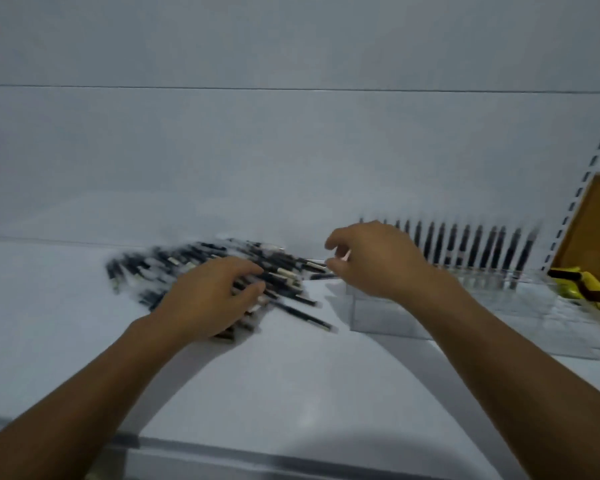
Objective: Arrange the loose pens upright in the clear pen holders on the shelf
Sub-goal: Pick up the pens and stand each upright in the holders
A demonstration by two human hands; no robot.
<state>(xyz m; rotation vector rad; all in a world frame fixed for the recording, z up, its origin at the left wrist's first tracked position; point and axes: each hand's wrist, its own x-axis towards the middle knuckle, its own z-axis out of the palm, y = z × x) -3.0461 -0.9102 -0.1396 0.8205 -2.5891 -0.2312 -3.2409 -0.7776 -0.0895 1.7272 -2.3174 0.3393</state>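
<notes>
Resting the left hand (208, 299), fingers curled, on the heap of loose pens (174, 261) lying crosswise on the shelf (291, 375), grip unclear through blur, and hovering the right hand (371, 261), pinch likewise unclear, nearer the clear pen holder (548, 310) to the right.

Motion blur smears the pile of pens (194, 254), so none can be counted. The left hand (205, 299) covers its near part, and whether the fingers grip any is unclear. The right hand (378, 261) hides the left end of the upright pens (478, 247) and the holder (499, 306). The right edge cuts off a brown board (593, 230) and a yellow thing (575, 282).
</notes>
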